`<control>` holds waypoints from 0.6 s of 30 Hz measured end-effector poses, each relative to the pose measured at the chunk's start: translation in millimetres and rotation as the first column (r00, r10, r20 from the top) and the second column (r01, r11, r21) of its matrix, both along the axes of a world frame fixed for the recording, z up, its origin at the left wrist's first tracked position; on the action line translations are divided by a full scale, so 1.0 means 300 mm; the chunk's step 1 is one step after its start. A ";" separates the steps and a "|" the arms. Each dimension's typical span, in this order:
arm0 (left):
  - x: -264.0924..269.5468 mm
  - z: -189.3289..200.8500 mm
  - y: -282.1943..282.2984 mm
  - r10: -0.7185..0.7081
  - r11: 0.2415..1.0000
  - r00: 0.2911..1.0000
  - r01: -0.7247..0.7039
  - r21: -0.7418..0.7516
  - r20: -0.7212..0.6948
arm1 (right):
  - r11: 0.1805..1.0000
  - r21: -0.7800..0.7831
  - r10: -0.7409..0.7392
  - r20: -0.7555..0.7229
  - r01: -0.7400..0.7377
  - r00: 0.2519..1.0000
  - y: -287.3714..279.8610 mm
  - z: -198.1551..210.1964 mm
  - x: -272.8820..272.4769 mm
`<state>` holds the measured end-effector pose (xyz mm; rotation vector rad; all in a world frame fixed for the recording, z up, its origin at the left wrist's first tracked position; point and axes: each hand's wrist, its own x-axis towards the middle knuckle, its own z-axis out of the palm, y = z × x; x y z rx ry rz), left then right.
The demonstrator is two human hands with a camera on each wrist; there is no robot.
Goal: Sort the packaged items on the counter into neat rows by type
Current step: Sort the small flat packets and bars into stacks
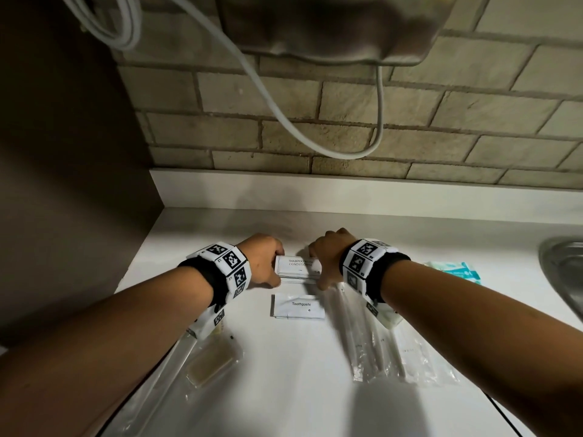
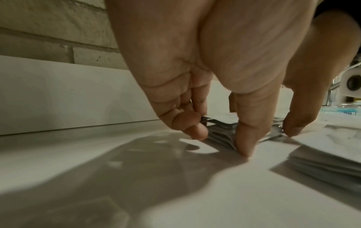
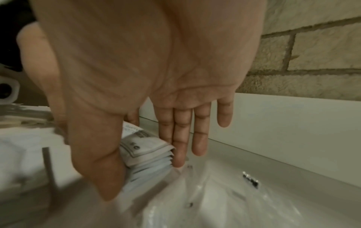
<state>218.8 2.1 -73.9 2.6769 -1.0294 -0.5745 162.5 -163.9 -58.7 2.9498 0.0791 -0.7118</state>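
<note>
Head view shows the left hand (image 1: 263, 258) and right hand (image 1: 328, 258) pinching the ends of the shampoo stack (image 1: 298, 269) on the counter (image 1: 296, 373) behind the toothpaste stack (image 1: 298, 306): light, slick, floppy sachets, best squeezed by their edges.

dim overhead light | hard shadows | wrist views blurred | edges warped

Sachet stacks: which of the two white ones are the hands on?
The shampoo stack, nearer the wall: left hand and right hand pinch its ends. The toothpaste stack, closer to the person, lies untouched.
</note>
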 end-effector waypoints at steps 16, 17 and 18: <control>-0.027 0.023 0.028 0.033 0.999 0.997 -0.035 -0.036 -0.065 | 0.999 -0.038 0.016 0.049 -0.014 0.999 0.005 0.017 -0.030; -0.032 0.043 0.044 0.044 0.997 0.996 -0.048 -0.054 -0.080 | 0.999 -0.041 0.017 0.067 -0.014 0.998 0.009 0.029 -0.035; -0.035 0.065 0.061 0.052 0.996 0.996 -0.058 -0.074 -0.077 | 0.999 -0.033 0.015 0.090 -0.012 0.996 0.012 0.042 -0.040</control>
